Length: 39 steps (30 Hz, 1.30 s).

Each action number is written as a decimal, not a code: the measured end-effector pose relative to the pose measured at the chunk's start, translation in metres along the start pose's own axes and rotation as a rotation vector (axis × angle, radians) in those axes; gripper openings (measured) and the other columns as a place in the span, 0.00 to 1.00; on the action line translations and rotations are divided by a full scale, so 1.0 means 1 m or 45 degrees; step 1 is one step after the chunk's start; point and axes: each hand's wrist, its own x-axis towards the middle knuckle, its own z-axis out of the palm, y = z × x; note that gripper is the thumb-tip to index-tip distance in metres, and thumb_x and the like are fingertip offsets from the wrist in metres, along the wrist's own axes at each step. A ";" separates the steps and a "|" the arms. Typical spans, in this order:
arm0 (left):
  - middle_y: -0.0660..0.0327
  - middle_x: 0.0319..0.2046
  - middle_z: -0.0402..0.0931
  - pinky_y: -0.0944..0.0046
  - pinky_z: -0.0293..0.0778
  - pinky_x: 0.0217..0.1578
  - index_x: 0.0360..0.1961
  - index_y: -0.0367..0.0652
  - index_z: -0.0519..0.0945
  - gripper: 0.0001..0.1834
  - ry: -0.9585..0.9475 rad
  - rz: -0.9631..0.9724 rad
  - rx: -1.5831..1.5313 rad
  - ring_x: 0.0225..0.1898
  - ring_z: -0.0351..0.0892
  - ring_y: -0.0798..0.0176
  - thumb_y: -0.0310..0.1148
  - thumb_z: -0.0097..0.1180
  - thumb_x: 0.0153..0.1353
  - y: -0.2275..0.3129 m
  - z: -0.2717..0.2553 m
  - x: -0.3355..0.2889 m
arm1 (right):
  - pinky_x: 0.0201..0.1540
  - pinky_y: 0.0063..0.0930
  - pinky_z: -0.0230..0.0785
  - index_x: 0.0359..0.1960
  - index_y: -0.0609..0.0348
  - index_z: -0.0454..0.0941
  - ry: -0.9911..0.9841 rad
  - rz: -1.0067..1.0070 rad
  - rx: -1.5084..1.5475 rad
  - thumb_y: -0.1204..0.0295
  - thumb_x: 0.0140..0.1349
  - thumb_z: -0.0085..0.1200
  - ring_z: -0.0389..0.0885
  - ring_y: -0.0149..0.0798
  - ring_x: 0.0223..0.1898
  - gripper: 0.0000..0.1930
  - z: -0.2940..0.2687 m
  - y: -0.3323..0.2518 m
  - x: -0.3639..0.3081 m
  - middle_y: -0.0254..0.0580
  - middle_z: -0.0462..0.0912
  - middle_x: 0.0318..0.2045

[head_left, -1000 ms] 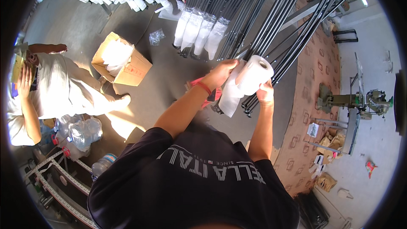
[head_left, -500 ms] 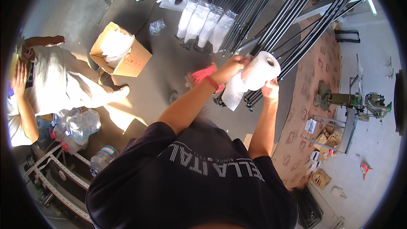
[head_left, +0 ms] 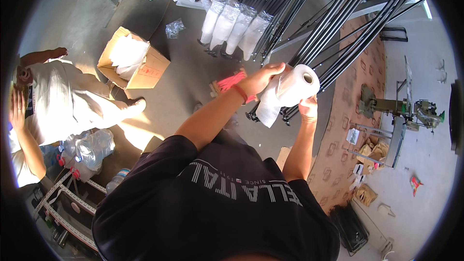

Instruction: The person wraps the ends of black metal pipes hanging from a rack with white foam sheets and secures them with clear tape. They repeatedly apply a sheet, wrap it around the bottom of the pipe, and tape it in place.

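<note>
A thick roll of white, translucent plastic film (head_left: 293, 87) is between my hands, its hollow core facing up and right. A loose flap of film (head_left: 268, 109) hangs around the lower ends of a bundle of thin black rods (head_left: 325, 34). My left hand (head_left: 262, 79) is at the roll's left end, its thumb up along the near side; its other fingers are mostly hidden behind the film, and it seems to grip the roll there. From below right, my right hand (head_left: 308, 108) holds the roll, thumb against its lower edge.
Other black rods with film-wrapped ends (head_left: 234, 24) stand ahead. A cardboard box (head_left: 151, 70) holding white material is on the floor at left, near a seated person (head_left: 67, 96). A pink bundle (head_left: 232, 83) lies beyond my left forearm. A machine (head_left: 411, 111) stands at right.
My left thumb has lifted and straightened away from the roll's top. The roll has turned slightly, and its flap has shifted a little. The view has moved slightly.
</note>
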 end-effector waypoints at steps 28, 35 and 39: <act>0.66 0.30 0.71 0.69 0.68 0.35 0.35 0.43 0.72 0.09 0.381 0.009 0.496 0.34 0.69 0.71 0.35 0.42 0.58 -0.016 -0.030 0.022 | 0.53 0.28 0.55 0.50 0.66 0.65 0.051 0.079 -0.303 0.65 0.30 0.65 0.68 0.38 0.48 0.39 0.028 -0.016 0.007 0.40 0.73 0.44; 0.65 0.28 0.71 0.70 0.66 0.32 0.34 0.42 0.72 0.19 0.457 0.038 0.132 0.31 0.68 0.72 0.48 0.42 0.61 -0.017 -0.020 0.021 | 0.54 0.29 0.54 0.52 0.64 0.63 0.139 -0.007 -0.228 0.65 0.30 0.66 0.67 0.38 0.49 0.41 0.032 -0.013 0.002 0.38 0.72 0.45; 0.66 0.28 0.71 0.73 0.65 0.33 0.29 0.42 0.72 0.16 0.216 0.037 0.107 0.31 0.67 0.75 0.44 0.45 0.60 -0.009 -0.014 0.018 | 0.55 0.29 0.54 0.52 0.63 0.63 0.139 -0.008 -0.205 0.66 0.30 0.65 0.66 0.38 0.50 0.41 0.030 -0.012 0.000 0.38 0.71 0.46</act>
